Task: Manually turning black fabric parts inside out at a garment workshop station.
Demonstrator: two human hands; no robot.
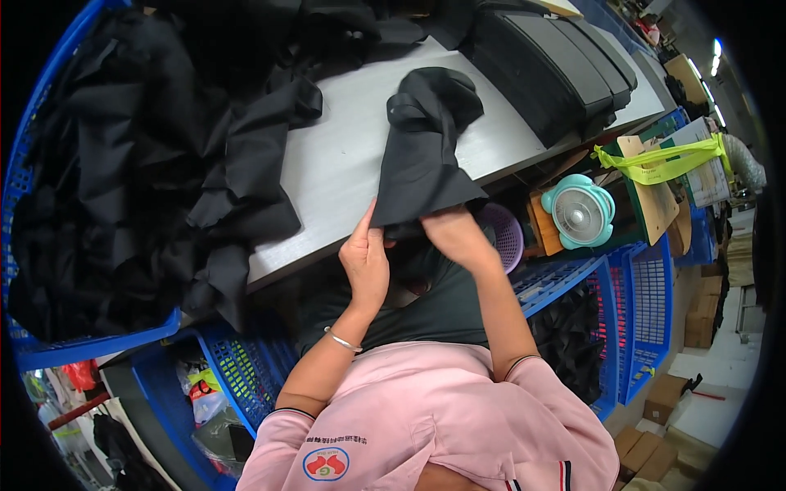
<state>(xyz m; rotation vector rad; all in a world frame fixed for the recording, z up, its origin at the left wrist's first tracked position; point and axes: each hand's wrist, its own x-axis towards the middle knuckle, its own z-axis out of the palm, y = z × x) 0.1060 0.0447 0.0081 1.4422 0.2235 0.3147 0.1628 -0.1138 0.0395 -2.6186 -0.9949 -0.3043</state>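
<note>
A black fabric piece (422, 164) stretches from the grey table top over its near edge, its far end bunched into a loose roll. My left hand (366, 260) grips the near left corner of this cloth, thumb and fingers pinched on the edge. At the near right edge, my right hand (455, 233) has its fingers tucked beneath the cloth, so the fingertips are hidden. Between the two hands the cloth's near edge is held fairly straight.
A large heap of black fabric (123, 164) fills the left side, in and around a blue basket (98, 348). Stacked black and grey padded pieces (548, 69) lie at the back right. A teal fan (578, 211), a purple basket (503, 233) and blue crates (647, 315) stand right.
</note>
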